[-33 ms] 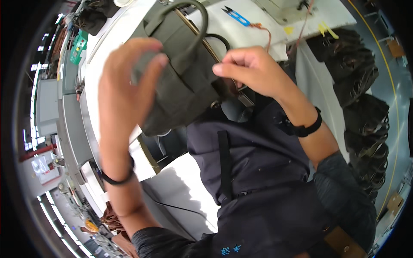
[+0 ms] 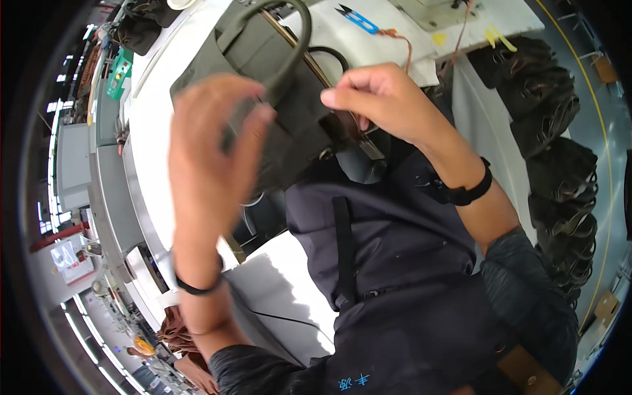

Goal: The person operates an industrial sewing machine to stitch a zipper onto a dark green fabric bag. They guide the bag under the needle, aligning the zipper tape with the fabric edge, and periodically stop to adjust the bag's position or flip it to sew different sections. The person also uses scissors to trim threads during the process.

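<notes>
A dark olive-green fabric handbag [image 2: 250,46] with looped handles lies tilted across the table edge, against my apron [image 2: 388,237]. Along its right side runs a brass-coloured zipper [image 2: 313,66]. My right hand [image 2: 385,99] is closed at this zippered edge, thumb on the near side and fingers curled beneath. A flat metallic end piece [image 2: 372,150] sticks out just below that hand. Over the bag's left part hovers my left hand [image 2: 214,145], smeared by motion. Its thumb and forefinger are apart, and nothing shows between them.
Blue-handled thread snips [image 2: 357,20] lie on the white table [image 2: 395,56] beyond the bag, near an orange cord [image 2: 408,49]. A sewing machine base [image 2: 438,13] stands at the far right. Dark bags [image 2: 559,171] hang in a row to the right.
My left hand has moved right and slightly down over the bag. The bag has shifted a little left, while my right hand stays at its edge.
</notes>
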Tool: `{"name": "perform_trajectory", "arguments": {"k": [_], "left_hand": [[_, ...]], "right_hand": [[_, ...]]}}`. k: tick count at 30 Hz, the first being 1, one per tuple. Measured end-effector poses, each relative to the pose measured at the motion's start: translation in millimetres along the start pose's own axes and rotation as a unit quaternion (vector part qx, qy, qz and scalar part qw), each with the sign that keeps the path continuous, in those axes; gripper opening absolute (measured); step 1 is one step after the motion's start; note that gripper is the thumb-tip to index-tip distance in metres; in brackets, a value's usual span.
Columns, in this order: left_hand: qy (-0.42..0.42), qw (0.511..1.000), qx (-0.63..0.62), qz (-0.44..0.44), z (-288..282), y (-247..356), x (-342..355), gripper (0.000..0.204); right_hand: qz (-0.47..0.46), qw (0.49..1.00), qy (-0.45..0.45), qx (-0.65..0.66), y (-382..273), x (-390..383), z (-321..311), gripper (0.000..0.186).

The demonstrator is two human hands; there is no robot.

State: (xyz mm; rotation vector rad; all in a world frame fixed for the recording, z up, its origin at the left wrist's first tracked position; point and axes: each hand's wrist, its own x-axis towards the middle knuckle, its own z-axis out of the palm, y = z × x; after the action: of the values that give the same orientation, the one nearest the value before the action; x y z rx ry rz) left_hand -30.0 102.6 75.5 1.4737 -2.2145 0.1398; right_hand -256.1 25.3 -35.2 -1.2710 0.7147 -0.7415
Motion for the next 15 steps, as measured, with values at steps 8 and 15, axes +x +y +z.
{"name": "perform_trajectory", "arguments": {"k": [8, 15], "left_hand": [[0.219, 0.967, 0.12, -0.045, 94.0, 43.9, -51.2, 0.043], [0.226, 0.969, 0.095, -0.017, 84.0, 37.6, -39.5, 0.018]], "right_hand": [[0.055, 0.972, -0.006, 0.228, 5.3, -2.1, 23.6, 0.027], [0.024, 0.977, 0.022, 0.211, 1.9, -10.6, 29.2, 0.029]]}}
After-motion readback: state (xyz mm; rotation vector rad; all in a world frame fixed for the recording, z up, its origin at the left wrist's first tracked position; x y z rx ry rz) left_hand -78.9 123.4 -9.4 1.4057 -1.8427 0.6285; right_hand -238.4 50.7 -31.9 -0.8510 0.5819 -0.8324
